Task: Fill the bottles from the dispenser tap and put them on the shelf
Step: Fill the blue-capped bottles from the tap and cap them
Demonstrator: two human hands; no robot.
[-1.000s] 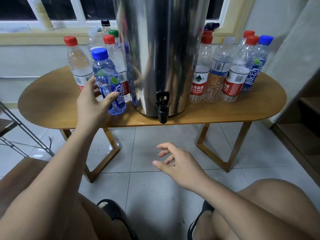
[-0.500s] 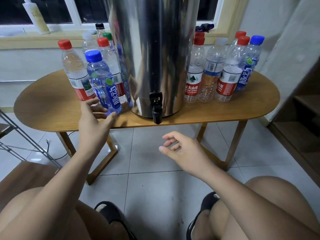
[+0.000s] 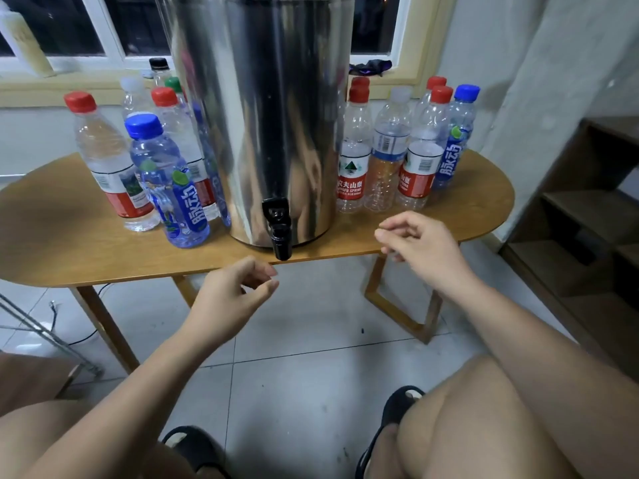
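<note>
Both hands hold nothing. The left hand [image 3: 235, 292] hangs just below the table [image 3: 69, 250] edge, a little left of the tap [image 3: 278, 226]. The right hand [image 3: 422, 243] hovers over the front edge, near the bottles [image 3: 423, 157] right of the dispenser [image 3: 262, 115]. The fingers [image 3: 397, 224] of both are loosely curled and slack. Those bottles look empty to me, capped and packed close together, while the left group [image 3: 114, 160] looks filled. I'd take the red-label bottle [image 3: 352, 160] nearest the dispenser first. Grip it round the body so its neighbours don't topple; empties are light and skid at a nudge. Uncap it and bring the mouth squarely under the tap. The tap juts past the table edge, so the bottle has to be held in the air while the other hand works the lever. The table is an oval wooden top on angled legs over a pale tiled floor [image 3: 311, 392]. The dark wooden shelf [image 3: 587, 219] stands to the right, within reach I'd guess, and a window [image 3: 103, 25] runs behind.
</note>
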